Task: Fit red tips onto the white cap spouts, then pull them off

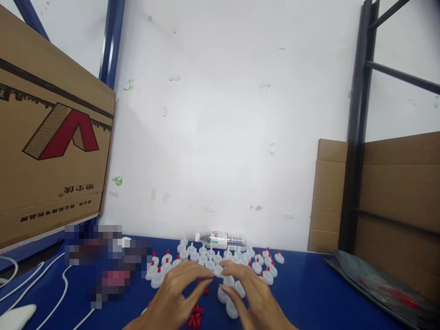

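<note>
My left hand [180,288] has its thumb and index finger pinched together, with a bit of red at the tips that looks like a small red cap. Opposite it, my right hand [252,291] curls thumb and index finger around a white nozzle lid [227,280], partly covered by the fingers. More white lids [232,309] sit under the right hand. Loose red caps [195,317] lie in a pile beside the left thumb. Behind both hands stand many white nozzle lids [202,251], some wearing red tips [158,270] at left and right.
A clear bottle [220,240] lies on the blue table [309,293] by the wall. Blurred items [115,277] and white cables [65,286] occupy the left side. A large carton [55,137] rises at left; a grey plastic bag [378,284] lies at right near cardboard [328,197].
</note>
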